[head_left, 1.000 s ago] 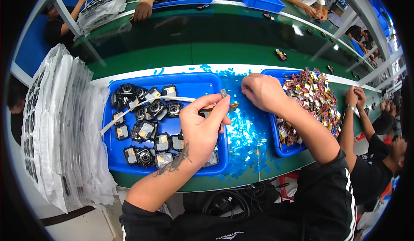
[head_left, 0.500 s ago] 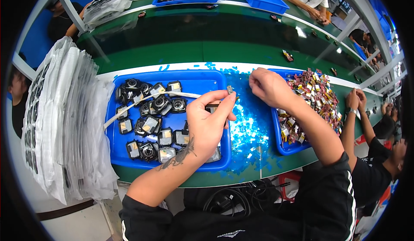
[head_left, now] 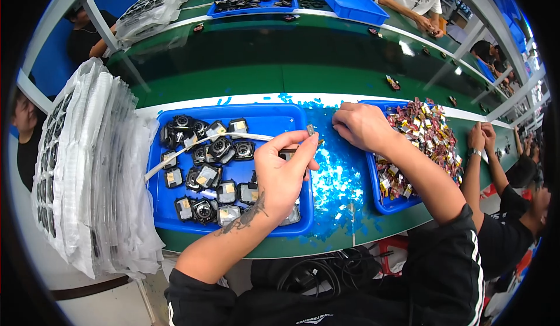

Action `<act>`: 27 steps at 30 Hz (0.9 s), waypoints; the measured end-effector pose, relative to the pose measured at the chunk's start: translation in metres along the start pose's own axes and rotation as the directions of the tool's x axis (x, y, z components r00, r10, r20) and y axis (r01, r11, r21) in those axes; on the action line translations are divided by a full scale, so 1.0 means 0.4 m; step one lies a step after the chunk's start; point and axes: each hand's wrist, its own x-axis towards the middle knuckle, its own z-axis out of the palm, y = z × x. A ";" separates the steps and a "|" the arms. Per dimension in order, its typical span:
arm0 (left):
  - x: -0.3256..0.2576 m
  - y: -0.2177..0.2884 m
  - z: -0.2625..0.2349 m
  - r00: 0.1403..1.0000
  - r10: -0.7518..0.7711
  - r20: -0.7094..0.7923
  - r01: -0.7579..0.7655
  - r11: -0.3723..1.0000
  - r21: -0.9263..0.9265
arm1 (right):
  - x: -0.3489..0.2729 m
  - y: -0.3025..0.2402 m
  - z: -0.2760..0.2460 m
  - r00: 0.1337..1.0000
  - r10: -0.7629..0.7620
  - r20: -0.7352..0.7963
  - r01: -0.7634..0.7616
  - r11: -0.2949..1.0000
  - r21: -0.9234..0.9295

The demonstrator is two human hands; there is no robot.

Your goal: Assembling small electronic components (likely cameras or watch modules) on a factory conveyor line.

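My left hand (head_left: 283, 165) pinches a small grey metallic part (head_left: 311, 130) between thumb and index finger, above the right rim of a blue tray (head_left: 157, 203). Inside that tray lie several black watch cases (head_left: 221, 147), some with round lens-like backs up, others with grey rectangular faces. To the right, my right hand (head_left: 364, 126) hangs with curled, closed fingertips near the far edge of the bench; whatever they hold is hidden. Small blue film pieces (head_left: 335, 186) lie scattered beneath and between my hands. Beside my right forearm a second blue tray (head_left: 376, 195) is heaped with small red, yellow and silver components (head_left: 429, 133).
A whitish cable (head_left: 175, 154) crosses the left tray. Stacked plastic-wrapped sheets (head_left: 96, 174) stand at the left. Beyond a white strip, a green conveyor (head_left: 233, 81) carries a few small parts (head_left: 392, 83). Co-workers sit across and at the right; black cables (head_left: 309, 273) hang below the bench.
The whole view has shifted slightly, so the bench sits lower in it. My right hand has come a little closer to my left, which still pinches the small part.
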 end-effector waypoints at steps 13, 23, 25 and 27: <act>0.001 -0.004 0.001 1.000 0.022 0.004 -0.021 1.000 -0.011 | -0.007 0.002 -0.074 0.980 0.099 -0.171 -0.076 0.988 0.137; -0.002 -0.009 -0.001 0.994 -0.022 0.105 0.021 1.000 0.015 | -0.124 0.106 -0.166 0.928 0.365 -0.072 -0.348 0.920 0.181; -0.005 -0.004 0.003 0.985 -0.058 0.164 0.058 0.998 0.010 | -0.117 0.060 -0.183 0.873 0.481 -0.084 -0.443 0.853 0.275; -0.011 -0.002 0.011 0.979 -0.059 0.196 0.056 0.998 0.020 | -0.125 -0.011 -0.162 0.878 0.476 -0.055 -0.374 0.752 0.544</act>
